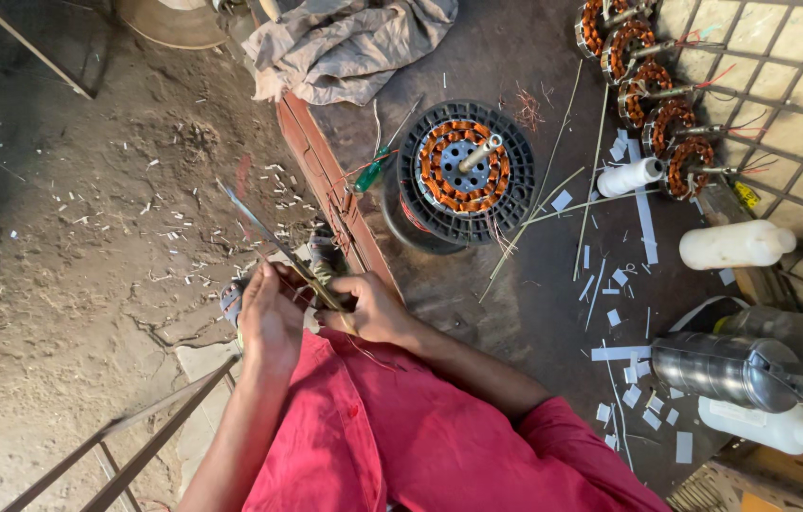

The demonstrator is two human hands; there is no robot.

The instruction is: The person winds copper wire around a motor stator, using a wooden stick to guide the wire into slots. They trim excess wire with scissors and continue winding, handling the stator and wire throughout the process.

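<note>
My left hand (272, 318) and my right hand (375, 308) meet over my red-clothed lap and both grip the near end of a long thin stick (273, 242). The stick slants up and to the left, past the edge of the dark bench (515, 313). Whether a blade lies against it I cannot tell. On the bench beyond my hands sits a copper-wound stator (463, 166) with a metal shaft, resting on a round black ribbed housing (515, 204). Loose thin sticks (534, 213) lie beside it.
A row of several copper-wound stators (653, 85) lines the far right. Near them are a white thread spool (629, 176), white bottles (738, 245), a metal canister (719, 368), a green screwdriver (370, 173), a grey cloth (349, 43) and scattered white paper strips (646, 213). Dirt floor (89, 246) lies left.
</note>
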